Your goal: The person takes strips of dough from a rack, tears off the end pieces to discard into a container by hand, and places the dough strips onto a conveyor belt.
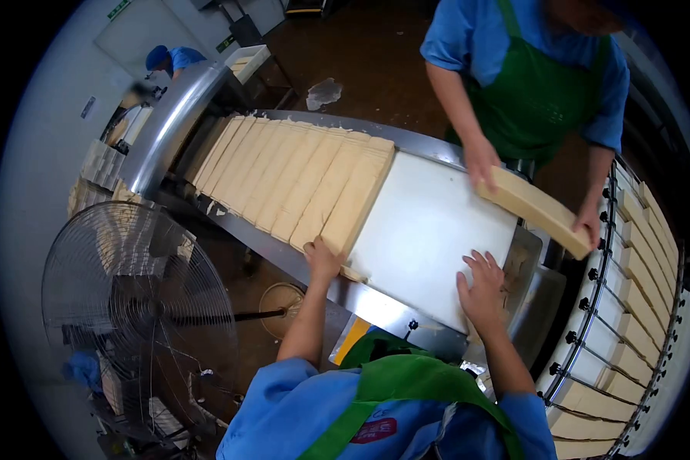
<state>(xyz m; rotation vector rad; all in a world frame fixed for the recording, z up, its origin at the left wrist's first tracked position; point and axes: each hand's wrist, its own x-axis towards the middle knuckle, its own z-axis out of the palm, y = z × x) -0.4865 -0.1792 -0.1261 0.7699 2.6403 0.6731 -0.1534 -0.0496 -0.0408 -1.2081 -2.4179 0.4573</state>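
A row of long, cream-coloured slabs (299, 176), which look like tofu, lies side by side on the metal-edged conveyor. My left hand (322, 263) is at the near end of the right-most slab (363, 195), its fingers curled against that end. My right hand (483, 290) is open with fingers spread, over the near right part of the white board (422, 222), holding nothing. Across from me, a co-worker's two hands hold another long slab (535, 205) by its ends, above the board's right end.
On the right, a rack (590, 307) with black knobs carries several slabs. A large wire fan (157, 307) stands at left. A curved metal hood (180, 123) covers the conveyor's far end. Another person (178, 60) is behind it. A clear plastic sheet (324, 93) lies on the floor.
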